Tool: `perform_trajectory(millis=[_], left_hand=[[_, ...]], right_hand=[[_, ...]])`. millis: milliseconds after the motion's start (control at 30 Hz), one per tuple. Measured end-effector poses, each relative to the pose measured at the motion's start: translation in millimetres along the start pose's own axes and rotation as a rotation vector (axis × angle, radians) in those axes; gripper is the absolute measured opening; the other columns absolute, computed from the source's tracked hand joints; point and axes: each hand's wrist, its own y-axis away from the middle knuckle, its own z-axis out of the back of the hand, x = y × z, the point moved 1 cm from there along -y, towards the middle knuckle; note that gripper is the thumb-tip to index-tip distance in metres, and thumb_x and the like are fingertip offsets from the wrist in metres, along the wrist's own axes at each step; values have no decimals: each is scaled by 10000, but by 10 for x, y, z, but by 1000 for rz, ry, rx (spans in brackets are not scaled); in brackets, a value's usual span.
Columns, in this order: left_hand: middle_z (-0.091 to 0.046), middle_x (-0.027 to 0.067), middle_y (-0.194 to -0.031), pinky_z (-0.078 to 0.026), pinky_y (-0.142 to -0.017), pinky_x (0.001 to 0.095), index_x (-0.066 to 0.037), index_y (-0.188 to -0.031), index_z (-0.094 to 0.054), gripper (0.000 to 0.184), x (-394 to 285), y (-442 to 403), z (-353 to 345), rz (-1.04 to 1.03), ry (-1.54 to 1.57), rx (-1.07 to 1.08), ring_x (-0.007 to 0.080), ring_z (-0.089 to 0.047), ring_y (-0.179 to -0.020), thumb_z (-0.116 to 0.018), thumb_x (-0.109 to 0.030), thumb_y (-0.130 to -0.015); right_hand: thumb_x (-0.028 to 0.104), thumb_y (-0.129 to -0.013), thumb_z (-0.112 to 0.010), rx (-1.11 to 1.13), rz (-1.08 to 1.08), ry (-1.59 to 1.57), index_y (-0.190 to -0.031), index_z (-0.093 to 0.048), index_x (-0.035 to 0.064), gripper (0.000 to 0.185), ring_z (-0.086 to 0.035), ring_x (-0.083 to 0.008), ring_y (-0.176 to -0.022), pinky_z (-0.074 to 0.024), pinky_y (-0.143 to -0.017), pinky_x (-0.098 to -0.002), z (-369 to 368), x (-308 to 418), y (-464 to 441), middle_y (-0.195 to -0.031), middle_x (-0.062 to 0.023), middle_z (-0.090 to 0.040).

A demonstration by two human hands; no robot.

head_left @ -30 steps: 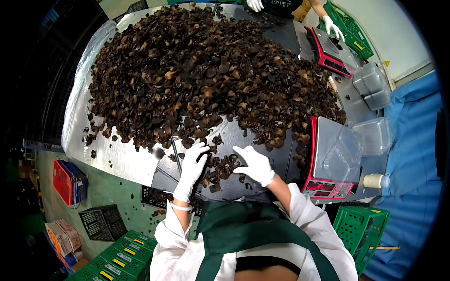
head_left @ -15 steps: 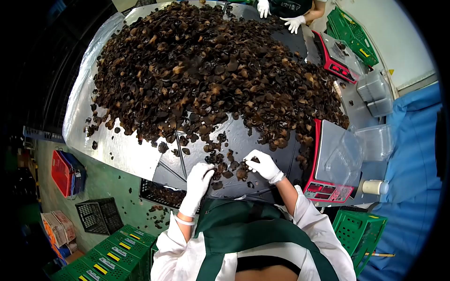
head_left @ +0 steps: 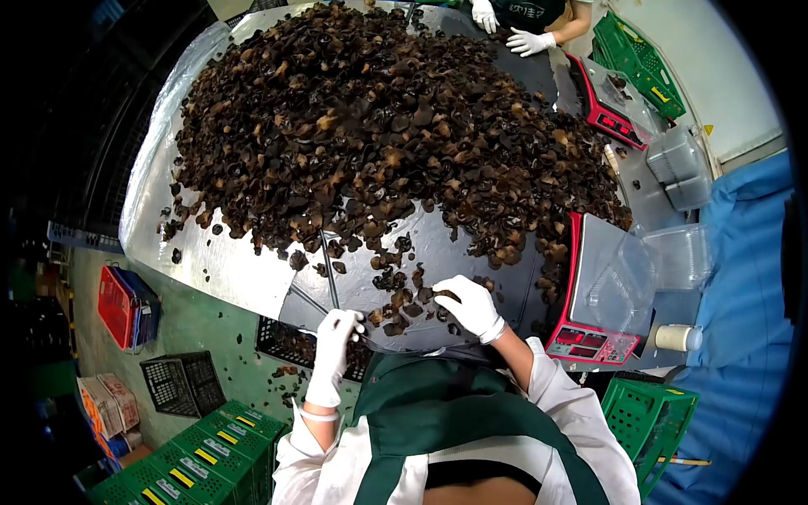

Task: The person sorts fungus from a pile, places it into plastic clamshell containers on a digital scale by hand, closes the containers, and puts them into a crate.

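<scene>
A large heap of dark brown wood ear mushrooms (head_left: 379,126) covers much of the table. My left hand (head_left: 337,341), in a white glove, is at the table's front edge, above a black crate (head_left: 290,343) with dark pieces in it. Its fingers are curled together; a dark bit shows beside the fingertips, too small to name. My right hand (head_left: 471,306), also gloved, is closed over the table, its fingertips on a brown wood ear mushroom (head_left: 449,295). Several loose wood ear pieces (head_left: 411,310) lie between my hands.
A red scale (head_left: 602,290) with a clear plastic box stands at my right; a second scale (head_left: 610,101) is farther back. A co-worker's gloved hand (head_left: 530,42) rests at the far edge. Green crates (head_left: 206,450) stand lower left, clear containers (head_left: 677,168) at right.
My left hand has moved left from the loose pieces to the table edge by the black crate. My right hand has shifted slightly left and down, its fingers now lower over the pieces.
</scene>
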Motion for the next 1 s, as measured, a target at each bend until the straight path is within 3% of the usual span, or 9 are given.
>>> perform_trajectory(millis=[133, 267, 400, 467, 600, 733, 867, 933, 1000], left_hand=[[-609, 93, -899, -496, -714, 341, -61, -1067, -632, 327, 43, 158, -380, -747, -857, 69, 239, -596, -783, -733, -153, -769], [-584, 82, -873, -499, -714, 355, -72, -1006, -654, 259, 287, 89, -390, -797, -1016, 28, 266, -587, -807, -706, -152, -766], [-628, 82, -869, -485, -674, 294, -29, -978, -646, 153, 287, 137, -308, -661, -655, -81, 206, -610, -757, -659, -100, -843], [-641, 42, -916, -458, -648, 257, -32, -1069, -616, 184, 352, 128, -191, 18, -204, -43, 127, -598, -774, -598, -134, -917], [-637, 31, -1011, -462, -701, 237, -61, -1126, -543, 212, 187, 151, -204, 133, 434, -72, 109, -601, -844, -536, -200, -966], [-623, 61, -1050, -475, -783, 264, -37, -1168, -539, 226, -129, 230, -455, -165, 234, -77, 132, -594, -905, -529, -95, -950], [-590, 151, -1165, -446, -955, 346, -18, -1121, -570, 336, -490, 258, -922, -837, -504, -20, 269, -580, -1078, -653, -1, -796], [-558, 170, -1230, -433, -979, 425, -29, -1122, -584, 398, -546, 263, -1124, -872, -679, 149, 352, -529, -1156, -719, -58, -749], [-553, 164, -1244, -423, -986, 445, -36, -1123, -587, 422, -658, 272, -1219, -1038, -732, 240, 348, -518, -1177, -740, -91, -734]], right_hand=[[246, -843, -648, 62, 81, 102, -1019, -653, 164, 195, -630, -221, -765, -513, -655, -294, -33, 271, -51, -888, -46, -599], [268, -779, -699, 409, 154, 439, -1243, -560, 174, 493, -581, -240, -854, -515, -695, -336, -410, 446, -117, -973, -71, -536], [271, -735, -726, 487, 188, 485, -1212, -550, 183, 516, -552, -266, -906, -519, -687, -365, -665, 450, -127, -1011, -92, -503], [182, -758, -688, 423, 194, 407, -1045, -571, 150, 312, -558, -269, -887, -528, -658, -376, -710, 341, -83, -969, -91, -491], [127, -797, -648, 310, 212, 278, -1011, -577, 125, 225, -588, -229, -849, -523, -579, -325, -528, 251, -65, -951, -78, -514], [179, -906, -603, 437, -804, -1248, -1246, -509, 93, 363, -618, -146, -787, -553, -592, -270, -211, 350, -34, -1041, -48, -591], [283, -959, -517, 243, -809, -1664, -1280, -483, 116, 363, -597, -207, -1032, -561, -709, -394, -358, 265, 180, -1199, -54, -562], [301, -969, -491, 166, -856, -1954, -1269, -504, 108, 357, -587, -216, -1053, -545, -795, -449, -428, 100, 245, -1217, -60, -558], [309, -973, -485, 235, -582, -2308, -1197, -565, 86, 326, -597, -224, -1042, -526, -847, -401, -305, 64, 286, -1113, -88, -623]])
